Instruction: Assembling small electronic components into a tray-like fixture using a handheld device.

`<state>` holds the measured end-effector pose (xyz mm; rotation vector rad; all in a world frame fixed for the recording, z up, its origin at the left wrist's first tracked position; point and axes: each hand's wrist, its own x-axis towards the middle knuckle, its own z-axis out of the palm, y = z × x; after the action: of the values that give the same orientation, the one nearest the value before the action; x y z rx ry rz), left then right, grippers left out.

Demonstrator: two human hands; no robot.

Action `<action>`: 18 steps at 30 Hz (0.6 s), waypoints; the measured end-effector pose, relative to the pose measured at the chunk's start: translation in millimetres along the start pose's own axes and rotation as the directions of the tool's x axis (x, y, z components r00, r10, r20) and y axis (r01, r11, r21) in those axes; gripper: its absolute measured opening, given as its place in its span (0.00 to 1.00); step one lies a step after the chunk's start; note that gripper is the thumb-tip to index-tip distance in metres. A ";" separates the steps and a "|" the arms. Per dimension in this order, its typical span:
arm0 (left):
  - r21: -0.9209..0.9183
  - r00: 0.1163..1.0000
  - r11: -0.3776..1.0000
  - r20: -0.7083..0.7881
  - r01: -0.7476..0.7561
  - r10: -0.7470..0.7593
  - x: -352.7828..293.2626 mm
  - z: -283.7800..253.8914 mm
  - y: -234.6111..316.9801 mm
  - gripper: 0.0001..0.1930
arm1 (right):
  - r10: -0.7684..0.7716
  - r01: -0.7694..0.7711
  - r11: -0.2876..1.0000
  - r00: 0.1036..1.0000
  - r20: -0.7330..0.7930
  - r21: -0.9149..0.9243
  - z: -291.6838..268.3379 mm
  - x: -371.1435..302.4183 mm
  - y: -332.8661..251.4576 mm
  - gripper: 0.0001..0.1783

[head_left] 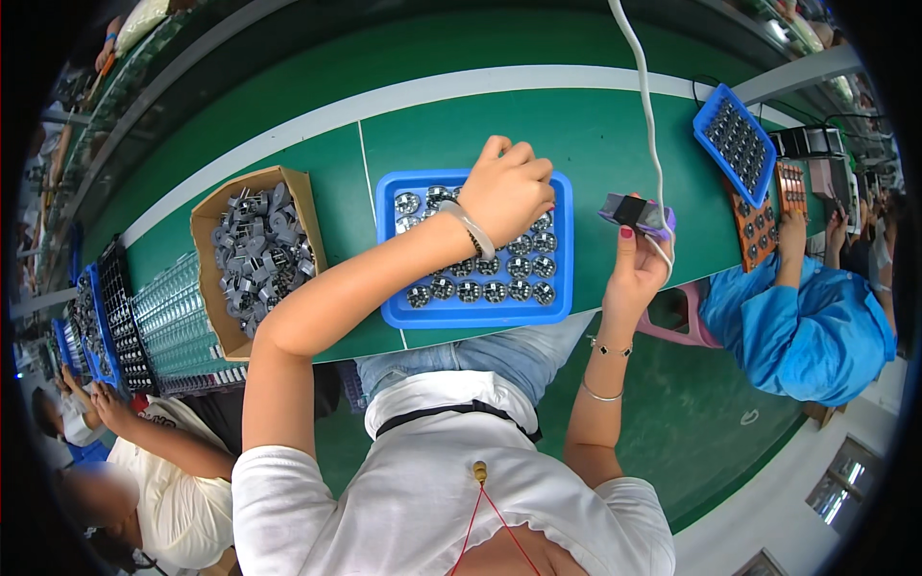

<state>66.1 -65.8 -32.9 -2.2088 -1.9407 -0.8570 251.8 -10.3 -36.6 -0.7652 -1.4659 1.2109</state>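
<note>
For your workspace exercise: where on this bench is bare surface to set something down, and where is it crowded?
Free: green bench beyond the blue tray, and the strip between it and the cardboard box. Crowded: the racks at far left and the trays at far right.

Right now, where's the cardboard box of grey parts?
Head view, left side: the cardboard box sits on the green table, just left of the blue tray under the left hand.
</note>
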 end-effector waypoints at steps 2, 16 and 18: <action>-0.010 1.000 1.000 0.016 -0.006 0.006 -0.2 1.8 0.4 0.04 | 0.020 -0.020 1.000 1.000 0.024 0.015 -0.3 -2.2 0.7 0.18; 0.039 0.996 0.996 0.041 -0.077 0.075 -12.9 -6.5 18.2 0.08 | 0.047 -0.029 0.997 0.960 0.276 -0.068 -11.0 -4.8 4.6 0.23; 0.079 0.996 0.993 0.035 -0.088 0.085 -11.5 -9.0 20.2 0.07 | 0.054 -0.017 0.993 0.942 0.332 -0.113 -12.6 -4.9 4.1 0.24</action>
<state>81.3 -83.7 -24.6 -2.2548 -1.8424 -0.7238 264.6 -10.0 -42.6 -0.6827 -1.8159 1.3455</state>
